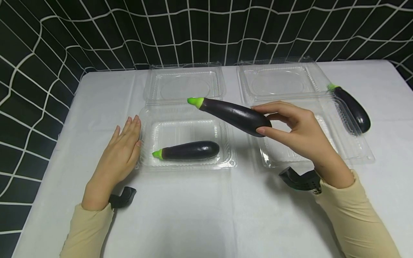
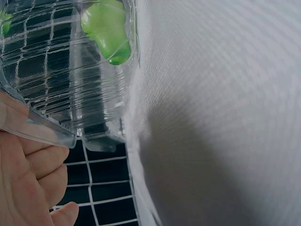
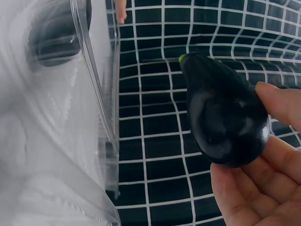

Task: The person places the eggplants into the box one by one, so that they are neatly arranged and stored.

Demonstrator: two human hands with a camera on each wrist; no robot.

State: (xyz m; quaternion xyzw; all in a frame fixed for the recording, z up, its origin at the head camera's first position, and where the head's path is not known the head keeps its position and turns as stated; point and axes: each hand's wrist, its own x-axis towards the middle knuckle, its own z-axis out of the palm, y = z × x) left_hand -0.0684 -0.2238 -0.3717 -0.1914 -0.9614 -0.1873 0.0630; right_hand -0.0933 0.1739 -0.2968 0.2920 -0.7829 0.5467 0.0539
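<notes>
My right hand (image 1: 297, 129) pinches a dark purple eggplant (image 1: 237, 114) by its thick end, thumb below and fingers above. Its green stem points left, and it hangs above the gap between two clear plastic boxes. In the right wrist view the same eggplant (image 3: 225, 113) fills the grip. A second eggplant (image 1: 190, 150) lies in the left clear plastic box (image 1: 193, 166), stem to the left. My left hand (image 1: 119, 154), fingers straight, rests against that box's left side. The left wrist view shows the box wall (image 2: 70, 108) and a green stem (image 2: 108, 33) through it.
The right clear plastic box (image 1: 290, 159) stands with its lid (image 1: 274, 80) folded back. Beyond its right side a third eggplant (image 1: 353, 109) lies on the white tablecloth (image 1: 180, 215). The left box's lid (image 1: 184, 84) is also folded back. A black net with white lines (image 1: 209, 36) hangs behind.
</notes>
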